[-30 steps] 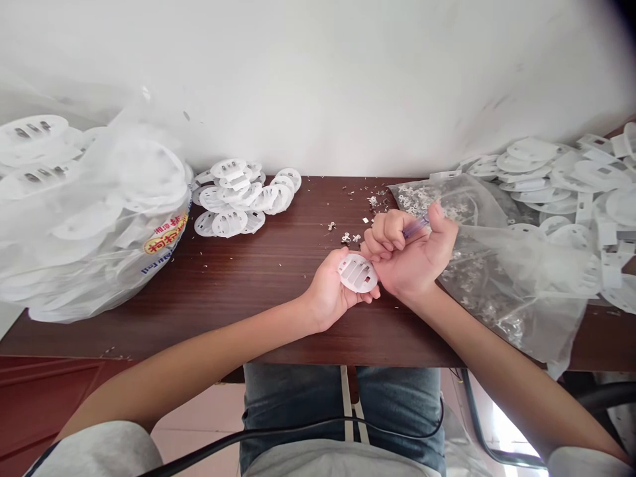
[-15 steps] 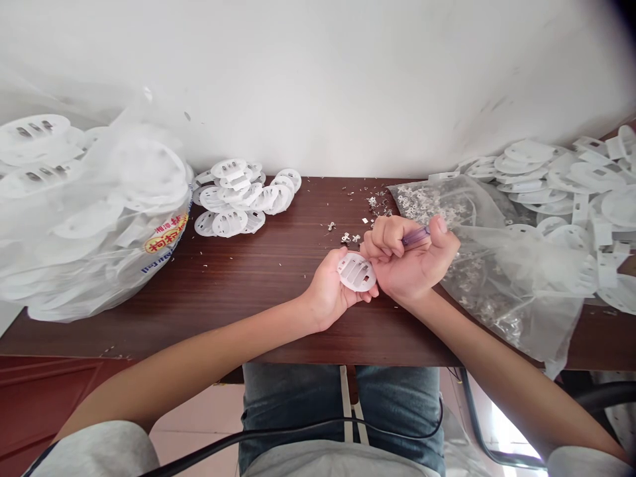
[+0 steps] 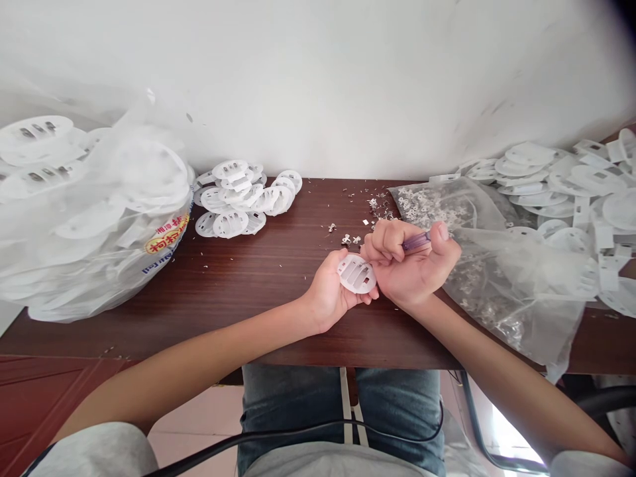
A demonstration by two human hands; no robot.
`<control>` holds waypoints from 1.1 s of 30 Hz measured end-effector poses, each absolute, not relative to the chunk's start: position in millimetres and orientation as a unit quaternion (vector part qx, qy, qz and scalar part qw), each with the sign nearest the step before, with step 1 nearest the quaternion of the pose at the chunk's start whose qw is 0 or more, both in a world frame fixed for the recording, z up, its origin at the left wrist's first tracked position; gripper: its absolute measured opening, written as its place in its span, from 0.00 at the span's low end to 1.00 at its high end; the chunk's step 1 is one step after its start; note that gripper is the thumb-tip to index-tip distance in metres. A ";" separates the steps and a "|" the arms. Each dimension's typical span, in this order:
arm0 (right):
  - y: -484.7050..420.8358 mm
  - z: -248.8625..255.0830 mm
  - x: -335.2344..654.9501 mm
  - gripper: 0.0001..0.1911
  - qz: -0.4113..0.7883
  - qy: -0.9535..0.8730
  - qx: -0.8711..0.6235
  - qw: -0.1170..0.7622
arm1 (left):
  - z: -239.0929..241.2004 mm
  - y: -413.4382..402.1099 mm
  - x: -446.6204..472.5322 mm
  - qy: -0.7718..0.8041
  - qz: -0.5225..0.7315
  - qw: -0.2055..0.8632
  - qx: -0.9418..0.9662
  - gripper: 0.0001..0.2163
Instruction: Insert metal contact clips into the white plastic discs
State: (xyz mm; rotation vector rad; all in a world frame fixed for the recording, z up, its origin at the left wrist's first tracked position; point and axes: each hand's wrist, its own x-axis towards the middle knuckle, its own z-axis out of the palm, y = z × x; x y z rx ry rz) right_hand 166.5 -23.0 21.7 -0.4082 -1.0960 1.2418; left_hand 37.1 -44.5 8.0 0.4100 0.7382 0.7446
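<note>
The dark wooden table [image 3: 258,291] spans the view. At its left sits a bulging plastic bag [image 3: 89,258] of white discs; at its right a flatter clip bag [image 3: 521,318] lies, probably for easy reach. Near the wall is a heap of round white plates [image 3: 233,199]. The right hand [image 3: 410,258] curls tightly round a purple handle, its tip hidden. The left hand [image 3: 330,288] grasps the slotted white disc [image 3: 356,273] above the table, face up beside the right fingers, seemingly to steady it. The purple handle [image 3: 416,242] slants outward; small metal clips [image 3: 346,239] lie just beyond.
</note>
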 end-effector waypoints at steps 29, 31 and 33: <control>-22.4 21.9 166.0 0.38 0.554 -0.473 -0.196 0.657 | 7.5 -45.7 36.0 0.341 0.358 0.845 0.203 0.24; -23.1 22.2 165.2 0.38 0.546 -0.471 -0.214 0.659 | 7.9 -45.8 36.0 0.340 0.357 0.846 0.201 0.24; -24.0 22.4 164.1 0.38 0.538 -0.469 -0.224 0.664 | 8.0 -45.9 36.2 0.342 0.359 0.846 0.199 0.24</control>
